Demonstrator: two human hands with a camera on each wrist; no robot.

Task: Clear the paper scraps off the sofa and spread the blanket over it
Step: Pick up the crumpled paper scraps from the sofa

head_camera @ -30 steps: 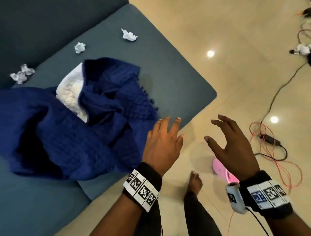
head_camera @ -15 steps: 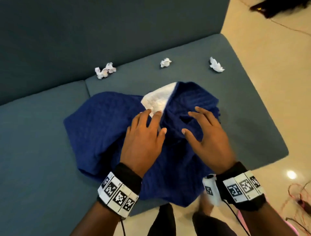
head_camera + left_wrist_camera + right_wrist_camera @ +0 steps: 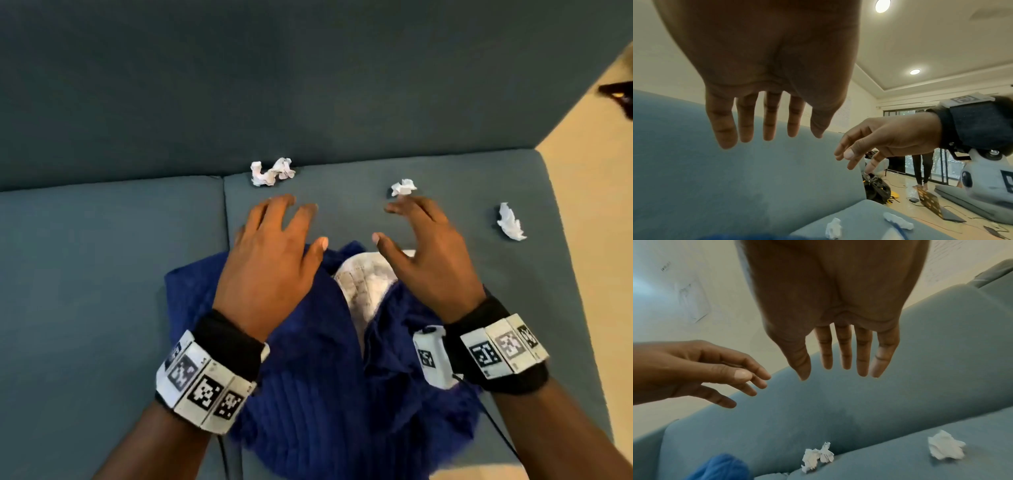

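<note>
Left hand (image 3: 270,260) and right hand (image 3: 428,257) both hover over the sofa (image 3: 102,274) seat, fingers spread and relaxed, holding nothing; the blue blanket (image 3: 308,377) lies bunched on the seat beneath the wrists, white lining (image 3: 363,284) showing between the hands. Three paper scraps sit on the seat beyond the fingertips: a twisted one (image 3: 272,171) at the backrest seam, a small one (image 3: 403,187) just past the right fingers, a third (image 3: 511,222) near the seat's right end; none touched.

black wristbands (image 3: 229,339) — white marker tags (image 3: 202,390), dark trousers
</note>
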